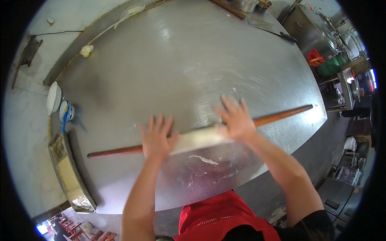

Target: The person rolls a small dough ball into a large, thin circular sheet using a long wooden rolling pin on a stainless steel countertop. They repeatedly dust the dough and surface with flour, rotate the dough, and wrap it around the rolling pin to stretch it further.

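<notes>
A long wooden rolling pin (pixel 283 115) lies across the steel worktop (pixel 144 75), its right end farther from me. Pale dough (pixel 197 140) is wrapped around the pin's middle. Both hands are blurred. My left hand (pixel 157 137) rests with spread fingers on the pin at the dough's left end. Over the dough's right end, my right hand (pixel 236 120) presses down, fingers also apart. Neither hand is closed around the pin. A thin dough scrap (pixel 205 159) and white flour specks lie on the steel just in front of me.
On the left stand a metal tray (pixel 71 177) with pale dough, a patterned bowl (pixel 67 111) with a blue-handled utensil, and a white bowl (pixel 54 98). A dough lump (pixel 87 50) sits by the back rim. A cleaver (pixel 271 30) and another wooden rod (pixel 229 8) lie far right.
</notes>
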Motion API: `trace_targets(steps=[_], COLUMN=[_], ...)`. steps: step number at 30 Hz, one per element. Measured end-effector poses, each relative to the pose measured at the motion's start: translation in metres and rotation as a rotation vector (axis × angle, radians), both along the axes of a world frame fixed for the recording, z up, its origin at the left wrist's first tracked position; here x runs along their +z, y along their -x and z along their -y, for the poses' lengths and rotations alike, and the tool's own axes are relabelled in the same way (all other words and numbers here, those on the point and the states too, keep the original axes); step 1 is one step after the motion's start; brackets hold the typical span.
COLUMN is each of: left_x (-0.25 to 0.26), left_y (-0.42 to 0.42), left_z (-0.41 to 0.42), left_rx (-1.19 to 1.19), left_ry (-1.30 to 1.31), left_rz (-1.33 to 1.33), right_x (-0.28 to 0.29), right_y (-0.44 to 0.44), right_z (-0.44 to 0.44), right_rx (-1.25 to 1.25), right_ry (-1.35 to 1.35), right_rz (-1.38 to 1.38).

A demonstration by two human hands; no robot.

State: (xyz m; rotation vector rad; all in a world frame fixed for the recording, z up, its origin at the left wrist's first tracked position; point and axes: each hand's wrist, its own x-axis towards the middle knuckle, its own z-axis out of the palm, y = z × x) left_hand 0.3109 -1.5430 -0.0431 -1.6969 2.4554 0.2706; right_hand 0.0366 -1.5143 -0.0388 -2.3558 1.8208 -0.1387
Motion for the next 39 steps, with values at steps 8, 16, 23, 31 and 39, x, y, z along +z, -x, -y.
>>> trace_targets(steps=[8, 16, 23, 31, 39], left_x=[-0.021, -0.018, -0.02, -0.038, 0.007], left_y=[-0.043, -0.035, -0.022, -0.05, 0.048], left_z=[0.049, 0.188, 0.191, -0.042, 0.028], left_rx=[0.017, 0.145, 0.161, 0.163, -0.352], left_ry=[0.094, 0.228, 0.187, 0.299, -0.065], left_rz=[0.037, -0.307, -0.251, -0.291, -0.38], right_x=[-0.01, -0.003, -0.021, -0.027, -0.003], right_y=[0.017, 0.027, 0.06, 0.047, -0.045], right_z=[0.052, 0.174, 0.177, -0.017, -0.013], right_rx=[-0.05, -0.241, -0.324, -0.166, 0.28], right_ry=[0.157, 0.132, 0.159, 0.23, 0.183], right_rz=[-0.024, -0.025, 0.026, 0.125, 0.328])
